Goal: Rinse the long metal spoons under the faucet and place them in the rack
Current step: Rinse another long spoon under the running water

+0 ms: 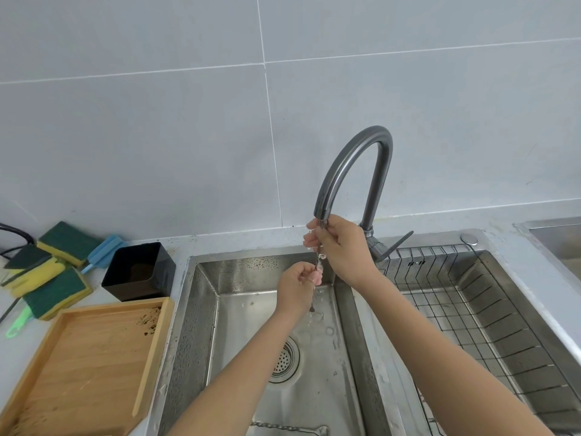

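A thin long metal spoon [317, 259] stands nearly upright under the spout of the grey arched faucet [352, 165], with water running over it. My right hand [341, 247] grips its upper end just below the spout. My left hand [298, 286] pinches its lower part, and the tip pokes out below that hand. Another long metal spoon [289, 428] with a twisted handle lies on the floor of the left sink basin [201, 309], at the bottom edge of the view. The wire rack [465, 297] sits in the right basin; I see nothing in it.
A black square container [140, 272] and a wooden tray [85, 366] stand on the counter left of the sink. Several green-and-yellow sponges [47, 272] and a blue brush [103, 250] lie at the far left. The faucet lever [397, 245] juts over the rack. A drain strainer [284, 360] sits mid-basin.
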